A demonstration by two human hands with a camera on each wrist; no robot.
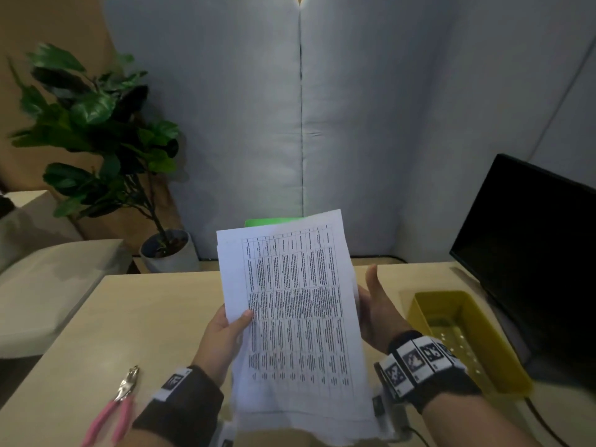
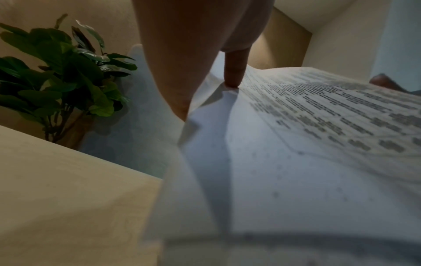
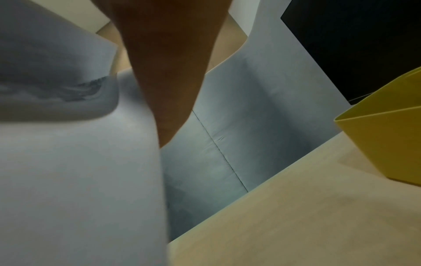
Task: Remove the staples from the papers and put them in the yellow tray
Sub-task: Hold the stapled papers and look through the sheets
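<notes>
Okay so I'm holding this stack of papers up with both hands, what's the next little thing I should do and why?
Probably lay the papers flat on the table. Your left hand grips one edge, your right hand supports the other, so neither can take the pink-handled staple remover by your left forearm. No staple shows from here.

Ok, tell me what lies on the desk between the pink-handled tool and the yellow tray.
In the head view, the left hand and right hand hold the papers up between the pink-handled tool and yellow tray; the desk beneath is mostly hidden.
</notes>
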